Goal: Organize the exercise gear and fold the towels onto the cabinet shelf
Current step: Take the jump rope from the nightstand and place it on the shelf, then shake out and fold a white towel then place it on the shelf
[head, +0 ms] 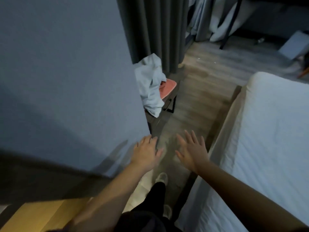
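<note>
A crumpled pale blue towel [150, 84] hangs over a low dark cabinet [168, 104] beyond the wall corner, and a pink towel [168, 87] lies flat beside it. My left hand [145, 152] stretches forward by the wall's corner, fingers relaxed, holding nothing. My right hand [192, 151] is out in front too, fingers straight and spread, empty. Both hands are well short of the towels, above the floor of the passage.
A grey-blue wall [66, 72] fills the left. A bed with a white sheet [267, 139] lines the right, leaving a narrow wooden-floor aisle [197, 101]. Dark curtains [153, 30] hang behind the cabinet. A wooden surface [41, 216] lies at the bottom left.
</note>
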{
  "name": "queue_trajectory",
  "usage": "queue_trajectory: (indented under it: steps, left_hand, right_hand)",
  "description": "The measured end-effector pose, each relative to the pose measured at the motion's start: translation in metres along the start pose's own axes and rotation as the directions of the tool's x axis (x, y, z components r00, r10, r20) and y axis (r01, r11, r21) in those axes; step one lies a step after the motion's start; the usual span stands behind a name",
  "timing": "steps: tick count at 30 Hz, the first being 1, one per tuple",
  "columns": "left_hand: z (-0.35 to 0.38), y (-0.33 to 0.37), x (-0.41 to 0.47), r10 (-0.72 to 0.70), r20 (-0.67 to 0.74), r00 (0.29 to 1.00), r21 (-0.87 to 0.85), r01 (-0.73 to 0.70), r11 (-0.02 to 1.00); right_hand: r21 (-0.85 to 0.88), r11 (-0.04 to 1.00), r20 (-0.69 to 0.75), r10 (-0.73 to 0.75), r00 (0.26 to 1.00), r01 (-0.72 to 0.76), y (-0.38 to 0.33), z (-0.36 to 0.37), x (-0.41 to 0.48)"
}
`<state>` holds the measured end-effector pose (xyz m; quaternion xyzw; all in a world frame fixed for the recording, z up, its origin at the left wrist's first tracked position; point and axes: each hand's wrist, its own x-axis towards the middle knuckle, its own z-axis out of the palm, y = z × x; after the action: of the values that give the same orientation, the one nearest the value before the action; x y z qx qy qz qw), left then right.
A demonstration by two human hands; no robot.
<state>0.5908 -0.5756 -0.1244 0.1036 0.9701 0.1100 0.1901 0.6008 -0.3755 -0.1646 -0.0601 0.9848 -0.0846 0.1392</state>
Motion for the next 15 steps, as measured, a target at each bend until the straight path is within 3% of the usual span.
queue_trajectory:
  steps: [9,15]
  left_hand:
    - [-0.035,0.032,0.145,0.110,0.048,0.993,0.037,-0.112,0.993]
    - [-0.043,0.043,0.197,0.068,0.047,0.997,-0.002,-0.068,0.998]
  right_hand:
    - [0.008,0.968,0.001,0.251,0.968,-0.251,0.067,-0.011,0.090]
    - [0.015,0.971,0.055,0.237,0.970,-0.238,0.090,-0.030,0.139]
